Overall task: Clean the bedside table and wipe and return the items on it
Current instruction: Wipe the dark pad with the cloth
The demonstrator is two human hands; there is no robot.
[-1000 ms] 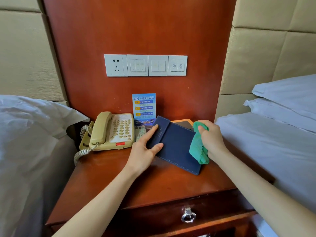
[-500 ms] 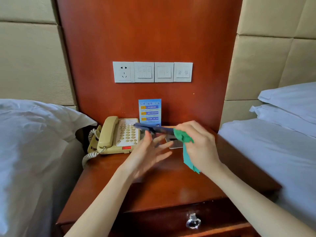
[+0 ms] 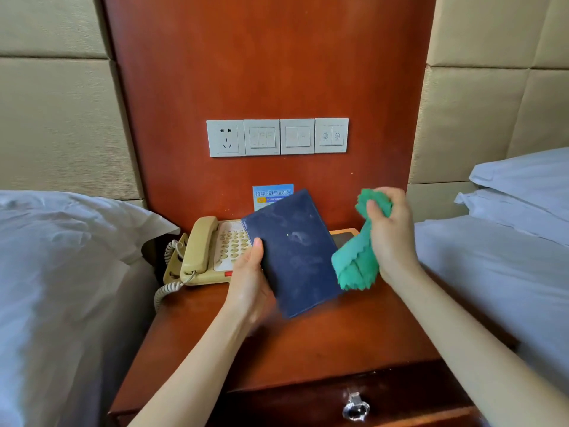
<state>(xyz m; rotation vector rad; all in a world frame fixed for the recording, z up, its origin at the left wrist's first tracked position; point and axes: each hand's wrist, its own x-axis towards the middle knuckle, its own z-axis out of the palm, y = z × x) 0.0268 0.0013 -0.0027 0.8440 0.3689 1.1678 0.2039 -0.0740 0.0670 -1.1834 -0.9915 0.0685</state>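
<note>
Dusty folder (image 3: 295,254) pinched one-edged in left hand (image 3: 249,285) above desk (image 3: 308,343), cloth (image 3: 357,260) bunched in right hand (image 3: 391,235): wiping pressure liable to twist folder loose onto phone (image 3: 209,251).

The dusty navy blue rectangular folder (image 3: 295,254) covered the right part of the beige corded telephone's (image 3: 212,251) keypad and the lower part of the small blue printed card (image 3: 272,194) against the wooden panel; the card's text was too small to read. Fingers of the left hand (image 3: 249,282) lay behind the folder, only the thumb showing. A dark flat tray with a pale rim (image 3: 343,237) showed only as a strip between the folder and the crumpled green cloth (image 3: 358,257). The right hand (image 3: 391,235) was motion-blurred. The frame's bottom edge cut off the metal drawer handle (image 3: 355,408) of the reddish wooden counter (image 3: 323,343). The switch symbols on the white wall plates (image 3: 277,137) were indistinct.
</note>
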